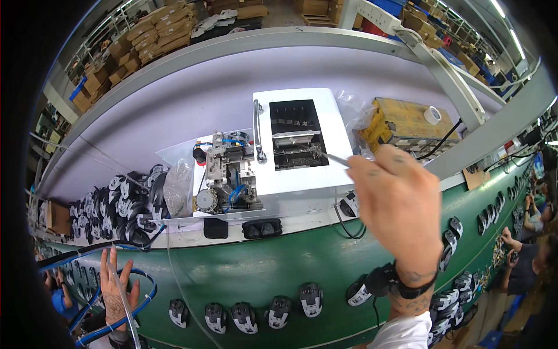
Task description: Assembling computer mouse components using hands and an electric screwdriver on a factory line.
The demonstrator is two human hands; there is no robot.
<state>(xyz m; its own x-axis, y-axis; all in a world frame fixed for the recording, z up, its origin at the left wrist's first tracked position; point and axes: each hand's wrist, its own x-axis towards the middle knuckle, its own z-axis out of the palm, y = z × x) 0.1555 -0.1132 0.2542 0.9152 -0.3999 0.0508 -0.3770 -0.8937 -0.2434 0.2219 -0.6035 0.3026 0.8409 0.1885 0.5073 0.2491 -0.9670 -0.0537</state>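
Observation:
My right hand [395, 203] is closed round a thin metal tool [336, 159], perhaps tweezers; the fingers hide most of it. Its tip reaches the dark rectangular opening [308, 161] in the white machine cover [299, 185], where small loose metal parts lie. A metal handle [257, 131] is fixed to the cover's left side. Beside it sits an exposed mechanism [229, 174] with blue air tubes. At the lower left my left hand [116, 294] is open, fingers apart, next to blue hoses [152, 285]. A clear tube [120, 285] crosses in front of it.
Several black-and-silver computer mice [244, 317] stand on the green conveyor belt [261, 273]. More are heaped [122, 203] left of the machine beside a plastic bag [178, 189]. A yellow box [401, 125] carries a tape roll [432, 115]. Other people [526, 262] work at the right.

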